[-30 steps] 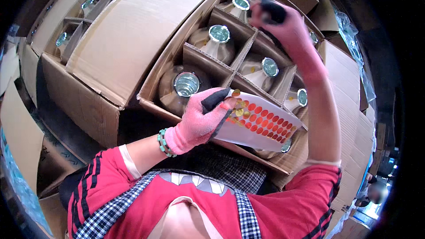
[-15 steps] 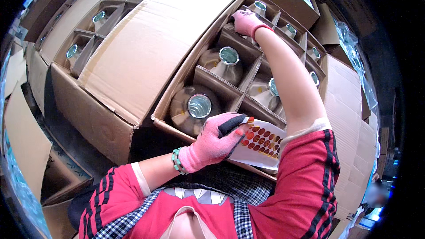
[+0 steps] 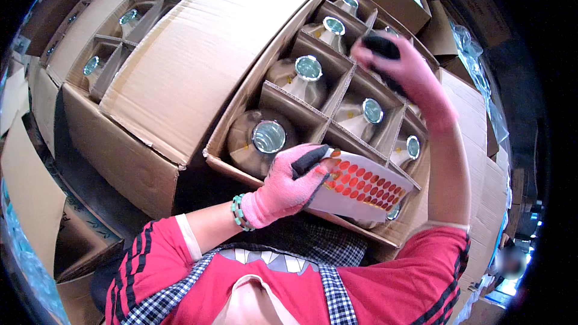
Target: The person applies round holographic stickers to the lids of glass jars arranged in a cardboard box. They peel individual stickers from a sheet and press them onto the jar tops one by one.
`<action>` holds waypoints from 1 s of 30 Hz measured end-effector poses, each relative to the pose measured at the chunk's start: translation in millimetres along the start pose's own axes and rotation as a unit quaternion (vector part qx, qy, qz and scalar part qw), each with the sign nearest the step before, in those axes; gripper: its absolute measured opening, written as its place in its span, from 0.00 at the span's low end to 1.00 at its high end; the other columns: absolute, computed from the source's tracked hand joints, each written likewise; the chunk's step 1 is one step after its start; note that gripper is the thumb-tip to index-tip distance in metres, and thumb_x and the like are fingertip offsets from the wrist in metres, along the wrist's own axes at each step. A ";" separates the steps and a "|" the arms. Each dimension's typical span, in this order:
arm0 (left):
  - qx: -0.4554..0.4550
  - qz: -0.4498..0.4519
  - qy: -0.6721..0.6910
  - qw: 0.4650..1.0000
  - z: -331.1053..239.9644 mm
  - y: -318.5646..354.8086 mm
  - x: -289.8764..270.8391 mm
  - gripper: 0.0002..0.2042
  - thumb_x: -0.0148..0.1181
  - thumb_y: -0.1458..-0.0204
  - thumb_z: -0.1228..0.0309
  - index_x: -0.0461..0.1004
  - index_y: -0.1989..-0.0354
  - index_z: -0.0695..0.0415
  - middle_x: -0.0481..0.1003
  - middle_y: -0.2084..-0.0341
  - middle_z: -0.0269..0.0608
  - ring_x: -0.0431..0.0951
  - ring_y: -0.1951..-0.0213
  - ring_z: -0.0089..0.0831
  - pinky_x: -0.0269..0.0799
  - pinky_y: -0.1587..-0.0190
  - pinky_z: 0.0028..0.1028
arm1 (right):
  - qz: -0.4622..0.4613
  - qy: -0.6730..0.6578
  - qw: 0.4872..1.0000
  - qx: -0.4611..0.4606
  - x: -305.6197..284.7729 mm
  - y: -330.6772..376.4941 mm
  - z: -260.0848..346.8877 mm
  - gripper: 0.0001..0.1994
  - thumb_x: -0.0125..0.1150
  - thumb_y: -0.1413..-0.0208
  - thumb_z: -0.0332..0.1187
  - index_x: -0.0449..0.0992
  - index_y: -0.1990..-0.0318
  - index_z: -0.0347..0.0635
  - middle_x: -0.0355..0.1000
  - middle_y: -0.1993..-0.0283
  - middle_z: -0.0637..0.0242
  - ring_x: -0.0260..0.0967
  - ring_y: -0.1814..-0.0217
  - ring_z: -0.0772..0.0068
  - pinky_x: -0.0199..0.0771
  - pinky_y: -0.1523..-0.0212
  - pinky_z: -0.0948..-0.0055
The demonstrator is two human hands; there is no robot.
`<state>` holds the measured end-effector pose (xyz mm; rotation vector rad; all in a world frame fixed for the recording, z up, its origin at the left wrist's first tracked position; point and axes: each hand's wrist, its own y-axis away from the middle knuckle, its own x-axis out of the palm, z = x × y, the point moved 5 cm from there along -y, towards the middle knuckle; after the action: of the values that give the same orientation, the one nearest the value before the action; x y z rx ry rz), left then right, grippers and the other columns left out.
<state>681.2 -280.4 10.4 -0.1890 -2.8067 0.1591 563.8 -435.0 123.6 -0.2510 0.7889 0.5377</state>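
Observation:
My left hand [image 3: 293, 182], in a pink glove with a dark thumb, is closed on a white sticker sheet [image 3: 355, 206] with rows of red oval stickers. The sheet is held over the near part of an open cardboard box [image 3: 212, 155]. Inside, cardboard dividers separate round-bodied glass vessels with wide silvery mouths; one glass vessel [image 3: 263, 138] stands in the near left compartment, just beyond my left hand. My right hand [image 3: 400, 63], in a matching glove, hovers above the box's far right compartments. It is smeared by motion, so its fingers and any contents cannot be made out.
A closed cardboard flap [image 3: 211, 48] covers the space left of the box. Beyond it, another partitioned box [image 3: 120, 54] holds more glass vessels. Box flaps [image 3: 463, 144] rise along the right side, with clear plastic wrap [image 3: 475, 60] behind. Another person [image 3: 510, 262] appears at the far right edge.
My right hand has lifted from the box's far left compartments and swung right, towards me. The sticker sheet now spreads more fully in view, while my left hand stays nearly in place.

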 end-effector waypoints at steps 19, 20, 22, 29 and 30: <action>0.010 -0.036 0.014 0.999 -4.0 -0.5 2.5 0.10 0.55 0.53 0.71 0.71 0.67 0.66 0.72 0.73 0.37 0.69 0.69 0.21 0.65 0.64 0.21 | -0.028 0.066 0.994 -0.083 50.5 106.8 43.8 0.06 0.57 0.66 0.24 0.67 0.77 0.36 0.64 0.78 0.56 0.64 0.73 0.56 0.63 0.72 0.67; -0.009 -0.041 -0.010 0.999 -1.5 -0.4 1.5 0.10 0.55 0.53 0.71 0.71 0.68 0.66 0.72 0.74 0.38 0.69 0.69 0.22 0.65 0.64 0.21 | -0.018 0.072 0.995 -0.071 50.3 107.1 43.3 0.06 0.56 0.66 0.24 0.67 0.77 0.36 0.64 0.79 0.56 0.64 0.72 0.55 0.63 0.72 0.67; -0.030 -0.050 -0.030 0.998 -5.3 -0.6 3.3 0.10 0.55 0.53 0.70 0.72 0.70 0.66 0.71 0.75 0.40 0.69 0.70 0.23 0.65 0.66 0.23 | -0.029 0.044 0.996 -0.068 51.6 108.6 43.6 0.06 0.57 0.65 0.24 0.68 0.76 0.36 0.63 0.79 0.55 0.64 0.72 0.55 0.63 0.71 0.68; 0.021 -0.035 -0.047 0.998 -6.2 -0.4 6.1 0.08 0.54 0.54 0.72 0.71 0.71 0.66 0.70 0.77 0.42 0.69 0.72 0.29 0.65 0.67 0.24 | -0.061 -0.006 0.994 -0.095 53.8 105.9 44.2 0.07 0.59 0.64 0.26 0.69 0.74 0.37 0.65 0.77 0.55 0.65 0.73 0.55 0.64 0.73 0.68; 0.033 -0.033 -0.049 0.998 -6.0 -0.3 5.8 0.08 0.54 0.54 0.73 0.71 0.70 0.66 0.70 0.77 0.42 0.69 0.72 0.29 0.65 0.68 0.24 | -0.060 0.005 0.993 -0.106 53.9 105.7 44.2 0.07 0.59 0.64 0.26 0.69 0.74 0.37 0.65 0.76 0.55 0.65 0.73 0.56 0.64 0.73 0.68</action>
<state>677.7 -279.3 17.9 -0.0739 -2.8960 0.2502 564.1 -308.9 112.8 -0.4945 0.7206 0.5079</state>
